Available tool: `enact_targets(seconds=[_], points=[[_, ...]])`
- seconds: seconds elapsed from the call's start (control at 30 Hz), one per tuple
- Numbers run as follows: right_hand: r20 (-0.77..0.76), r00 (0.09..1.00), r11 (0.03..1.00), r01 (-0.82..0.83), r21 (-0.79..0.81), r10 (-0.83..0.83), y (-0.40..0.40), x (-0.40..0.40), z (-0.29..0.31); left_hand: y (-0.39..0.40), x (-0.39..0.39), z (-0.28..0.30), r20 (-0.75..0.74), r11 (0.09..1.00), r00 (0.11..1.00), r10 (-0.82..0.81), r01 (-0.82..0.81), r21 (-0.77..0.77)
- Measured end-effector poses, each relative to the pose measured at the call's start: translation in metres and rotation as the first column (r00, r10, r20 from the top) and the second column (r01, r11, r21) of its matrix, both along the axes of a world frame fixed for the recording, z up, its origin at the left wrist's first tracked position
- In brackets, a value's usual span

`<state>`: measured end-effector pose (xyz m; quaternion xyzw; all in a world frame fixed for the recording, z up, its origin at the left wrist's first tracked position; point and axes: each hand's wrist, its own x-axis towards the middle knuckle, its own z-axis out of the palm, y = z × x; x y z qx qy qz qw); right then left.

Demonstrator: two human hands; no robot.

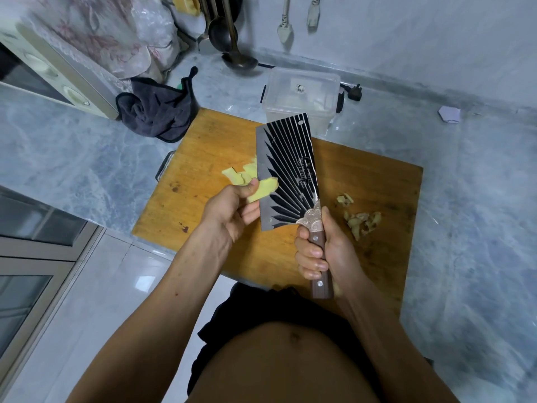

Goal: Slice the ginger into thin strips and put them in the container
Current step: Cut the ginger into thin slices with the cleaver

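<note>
I see my right hand (322, 254) wrapped tight round the brown handle of the cleaver (290, 173), fingers (308, 253) fully curled on it, blade raised off the cutting board (220, 205) with its flat ribbed face turned up toward the camera. My left hand (232, 209) pinches a peeled ginger slice (263, 191) between thumb and curled fingers, the slice lying against the blade's flat near its left edge. More cut ginger pieces (239, 174) lie on the board just behind the left hand, partly hidden by the blade. A small heap of ginger peel scraps (361, 218) sits on the board's right side, apart from the cleaver. The clear plastic container (302, 96) stands open on the grey marble surface (479, 199) at the board's far edge, just beyond the blade tip; what is inside I can't tell. A dark cloth (157, 109) lies bunched on the surface left of the container, touching the board's far left corner. Ladles (229, 39) hang against the wall behind.
</note>
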<state>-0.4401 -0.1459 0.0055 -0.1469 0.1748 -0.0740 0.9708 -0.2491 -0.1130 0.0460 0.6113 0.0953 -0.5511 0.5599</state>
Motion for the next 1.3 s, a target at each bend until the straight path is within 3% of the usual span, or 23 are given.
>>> enact_targets(seconds=[0.27, 0.4, 0.63, 0.7, 0.77, 0.9, 1.03, 1.17, 1.3], points=[[-0.010, 0.999, 0.999, -0.038, -0.024, 0.038, 0.004, -0.003, -0.006, -0.002, 0.001, 0.002, -0.021, 1.000, 1.000, 0.010, -0.010, -0.014], [0.146, 0.988, 0.997, -0.053, 0.060, 0.044, 0.000, -0.001, -0.014, -0.002, -0.002, 0.004, -0.036, 1.000, 0.999, -0.019, 0.018, -0.013], [0.007, 0.999, 0.999, -0.052, -0.007, 0.052, 0.001, 0.000, -0.012, 0.001, -0.003, 0.012, -0.038, 0.989, 0.989, -0.146, 0.145, -0.031], [0.032, 0.999, 0.999, -0.043, 0.012, 0.043, 0.001, 0.000, -0.010, 0.002, 0.005, 0.008, -0.029, 0.985, 0.984, -0.174, 0.173, -0.026], [0.056, 0.998, 0.998, -0.029, 0.064, 0.025, 0.002, -0.001, -0.007, 0.004, 0.012, 0.002, -0.008, 0.987, 0.987, -0.161, 0.161, -0.025], [-0.097, 0.995, 1.000, 0.013, 0.011, -0.012, 0.002, -0.005, -0.002, 0.007, 0.012, -0.005, -0.012, 0.991, 0.992, -0.127, 0.126, -0.050], [0.007, 0.998, 0.998, -0.069, -0.014, 0.069, 0.001, 0.001, -0.012, 0.012, 0.011, -0.015, -0.031, 0.994, 0.994, -0.103, 0.101, -0.036], [0.151, 0.986, 0.989, -0.095, 0.113, 0.078, 0.001, -0.001, -0.028, 0.017, 0.006, -0.019, -0.064, 0.996, 0.994, -0.089, 0.088, -0.021], [0.057, 0.994, 0.995, -0.095, 0.039, 0.093, 0.001, 0.001, -0.025, 0.018, 0.003, -0.023, -0.053, 1.000, 0.998, -0.019, 0.020, 0.013]])
